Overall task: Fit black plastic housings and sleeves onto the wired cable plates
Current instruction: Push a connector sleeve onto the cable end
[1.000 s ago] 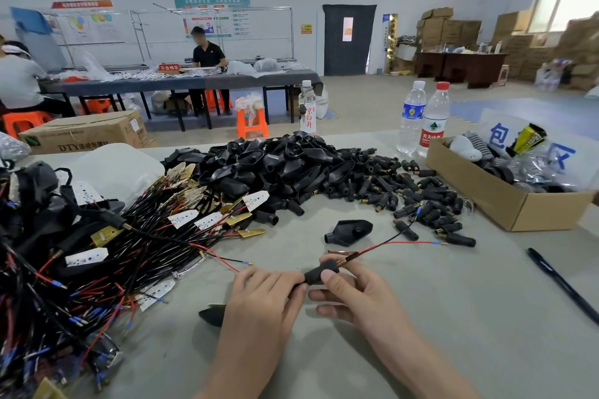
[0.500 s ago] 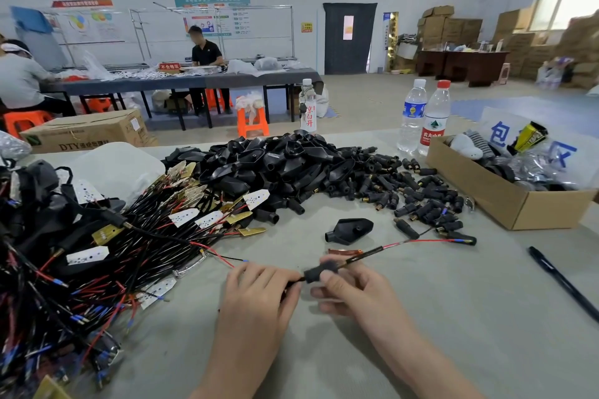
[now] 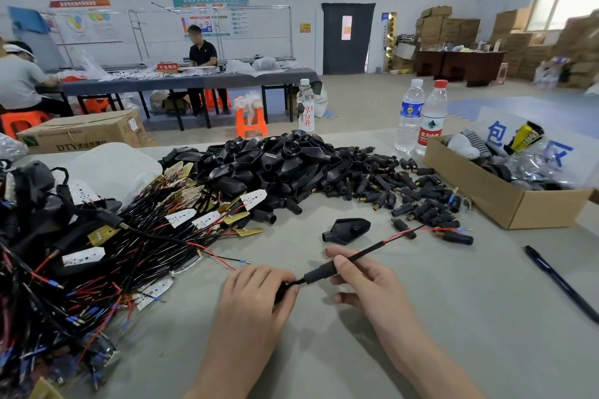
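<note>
So the grey table (image 3: 453, 334) took up the whole lower frame, big tangle of wired plates (image 3: 81, 269) at the left, heap of black housings (image 3: 275, 168) upper centre. Low in the middle, the left hand (image 3: 256, 298) was curled tight round the near end of a cable (image 3: 366, 251), and the right hand (image 3: 366, 282) pinched the black sleeve (image 3: 319, 273) on it. One loose housing (image 3: 346, 230) lay just above.
</note>
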The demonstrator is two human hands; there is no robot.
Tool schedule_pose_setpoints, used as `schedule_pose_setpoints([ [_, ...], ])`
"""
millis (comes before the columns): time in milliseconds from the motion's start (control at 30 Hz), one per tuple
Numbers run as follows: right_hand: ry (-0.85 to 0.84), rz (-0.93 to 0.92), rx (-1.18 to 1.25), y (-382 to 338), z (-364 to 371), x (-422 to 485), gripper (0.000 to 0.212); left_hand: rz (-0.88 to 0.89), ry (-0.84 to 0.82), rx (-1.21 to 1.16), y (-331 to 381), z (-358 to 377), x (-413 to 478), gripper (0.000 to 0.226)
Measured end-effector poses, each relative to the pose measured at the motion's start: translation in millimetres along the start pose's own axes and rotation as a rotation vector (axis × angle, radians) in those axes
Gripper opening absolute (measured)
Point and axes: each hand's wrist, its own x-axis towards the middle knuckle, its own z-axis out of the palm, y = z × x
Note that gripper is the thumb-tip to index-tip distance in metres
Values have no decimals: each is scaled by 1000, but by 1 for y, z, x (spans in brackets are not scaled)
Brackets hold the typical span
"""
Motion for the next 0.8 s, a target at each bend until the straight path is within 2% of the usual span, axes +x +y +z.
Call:
schedule_pose_setpoints([
  [233,58,-2,-38,0,0,1,19,-47,-61,-13,-1,-2,-1,23],
  [367,112,-77,-86,1,0,2,17,-68,-83,-15,-2,0,-2,24],
  [600,67,-91,-130,2,3,-1,16,-23,-74,18,-1,6,-3,25],
  [800,266,-116,-30,-8,-9,5,18,-82,-63,17,-3,2,-3,27],
])
